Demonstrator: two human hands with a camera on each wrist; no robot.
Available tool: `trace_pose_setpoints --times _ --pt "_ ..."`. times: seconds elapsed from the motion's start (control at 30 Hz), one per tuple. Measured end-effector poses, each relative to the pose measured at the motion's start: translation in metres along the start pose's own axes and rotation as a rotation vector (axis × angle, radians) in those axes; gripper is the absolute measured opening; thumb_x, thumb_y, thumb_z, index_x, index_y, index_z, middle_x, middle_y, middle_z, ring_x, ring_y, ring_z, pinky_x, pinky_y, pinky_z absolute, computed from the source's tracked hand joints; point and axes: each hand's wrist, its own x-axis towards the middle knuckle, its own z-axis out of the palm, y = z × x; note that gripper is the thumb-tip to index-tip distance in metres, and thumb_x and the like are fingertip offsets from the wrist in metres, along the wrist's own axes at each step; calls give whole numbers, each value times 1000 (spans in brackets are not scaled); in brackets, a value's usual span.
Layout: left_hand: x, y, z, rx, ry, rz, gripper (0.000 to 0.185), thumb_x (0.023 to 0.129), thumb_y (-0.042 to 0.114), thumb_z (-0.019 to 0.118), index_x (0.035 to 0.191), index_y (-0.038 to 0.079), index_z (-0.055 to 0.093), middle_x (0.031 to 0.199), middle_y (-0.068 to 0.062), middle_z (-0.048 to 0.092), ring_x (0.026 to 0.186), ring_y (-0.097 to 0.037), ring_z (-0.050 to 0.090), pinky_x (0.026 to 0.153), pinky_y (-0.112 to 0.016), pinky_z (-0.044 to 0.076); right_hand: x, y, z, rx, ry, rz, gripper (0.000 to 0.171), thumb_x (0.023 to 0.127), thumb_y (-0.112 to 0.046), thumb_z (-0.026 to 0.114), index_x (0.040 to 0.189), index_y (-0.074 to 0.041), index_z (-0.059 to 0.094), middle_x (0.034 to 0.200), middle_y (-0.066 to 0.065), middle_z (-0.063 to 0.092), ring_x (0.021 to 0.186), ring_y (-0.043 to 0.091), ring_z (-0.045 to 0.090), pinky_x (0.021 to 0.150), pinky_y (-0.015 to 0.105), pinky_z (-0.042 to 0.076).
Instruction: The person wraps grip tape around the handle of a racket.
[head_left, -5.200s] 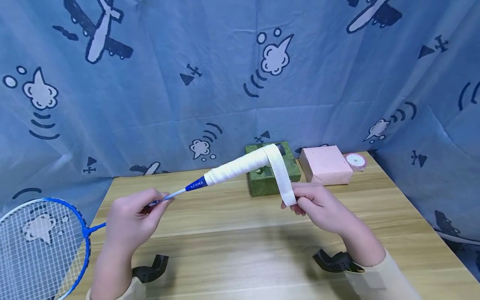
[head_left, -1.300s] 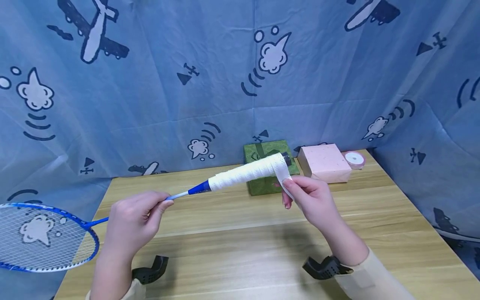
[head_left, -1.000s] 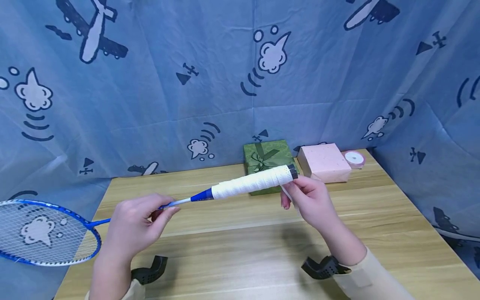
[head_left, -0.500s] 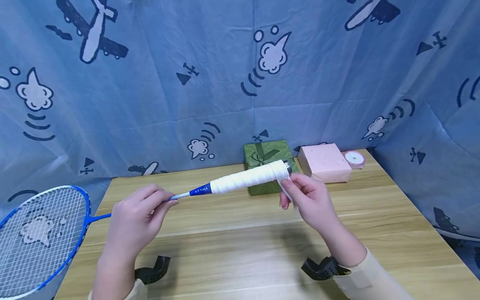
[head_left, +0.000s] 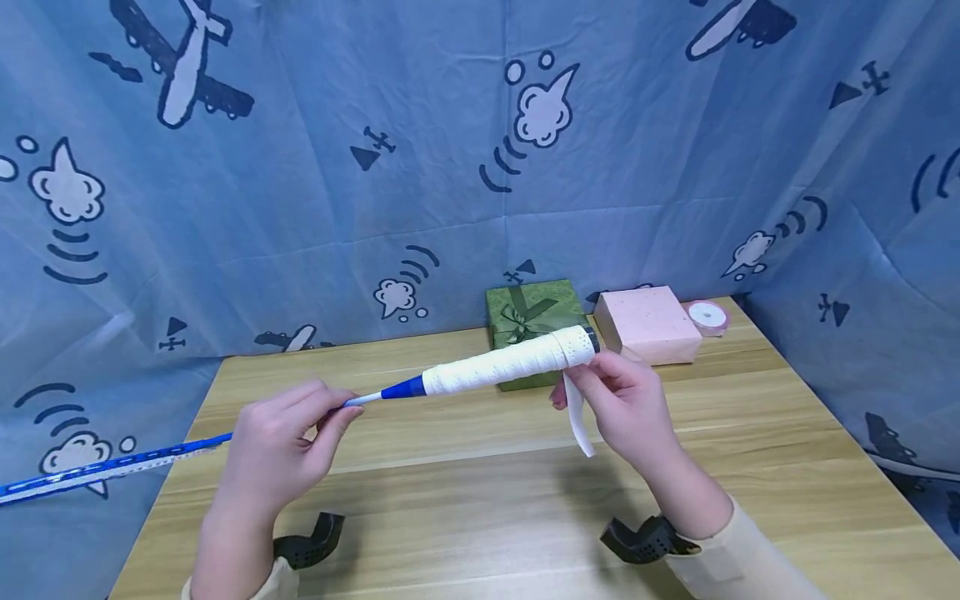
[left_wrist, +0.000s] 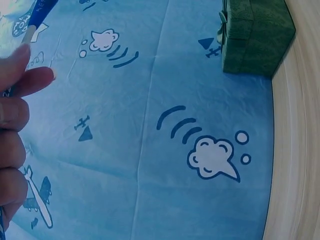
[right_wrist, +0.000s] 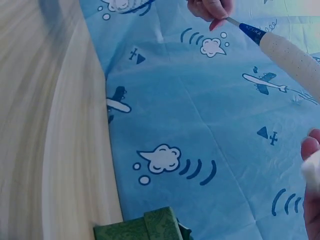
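Observation:
My left hand pinches the thin shaft of a blue and white badminton racket, held level above the table. The racket's head points left and shows edge-on. White perforated grip tape covers the handle in overlapping turns almost to the dark butt cap. Close under that end, my right hand pinches the tape, whose loose tail hangs below the fingers. In the right wrist view the wrapped handle slants past my right hand; a white bit of tape shows at its fingers.
Behind the handle stands a green gift box with a bow. A pink box and a ribbon roll sit to its right on the wooden table. A blue patterned curtain hangs behind.
The racket has turned about its shaft, its head going from face-on to edge-on. The tape now wraps nearer the butt than five seconds ago, and its tail hangs below my right fingers.

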Motion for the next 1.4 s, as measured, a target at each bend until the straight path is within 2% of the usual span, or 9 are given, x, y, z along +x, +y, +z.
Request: trace_pose_setpoints --times 0.27,0.43,0.53,0.7,0.97,1.2,1.4 --pt "1 -1 -2 -22 5 21 34 105 40 60 87 15 74 73 12 65 53 5 39 48 -12 33 0 -1 1 44 -26 -49 19 95 20 56 94 8 70 72 11 72 66 12 71 63 21 56" --pt "2 0 -2 35 4 11 36 105 42 59 87 15 75 74 10 69 54 1 47 49 -17 40 1 -3 2 65 -16 -59 14 92 23 57 93 12 67 71 13 70 66 13 70 63 22 57" --pt "3 0 -1 60 14 4 38 106 41 59 87 13 76 78 7 69 56 -3 52 49 -20 42 1 -4 3 45 7 -52 15 92 21 59 91 10 68 69 11 69 65 12 70 61 21 56" --pt "2 0 -1 75 27 -8 39 106 40 59 87 11 77 79 4 67 57 -7 52 48 -20 39 0 -6 5 31 20 -47 16 92 20 61 89 7 71 68 10 69 63 12 69 59 20 54" --pt "-1 0 -1 17 -13 4 38 107 39 57 86 13 76 72 9 59 53 2 38 47 -12 29 0 -8 4 21 6 -38 17 94 19 59 95 6 70 71 11 70 64 13 70 60 22 56" --pt "0 -1 -1 -27 -25 12 33 105 41 61 91 15 75 74 13 64 54 6 39 49 -11 32 -1 -7 5 -2 17 -37 18 94 18 61 93 3 73 69 11 69 62 12 68 56 21 52" --pt "0 -1 -1 20 -3 31 34 105 40 60 88 15 75 74 10 69 51 3 45 47 -16 37 0 -7 4 -4 16 -10 17 95 16 61 92 3 71 69 11 69 62 12 68 52 22 51"
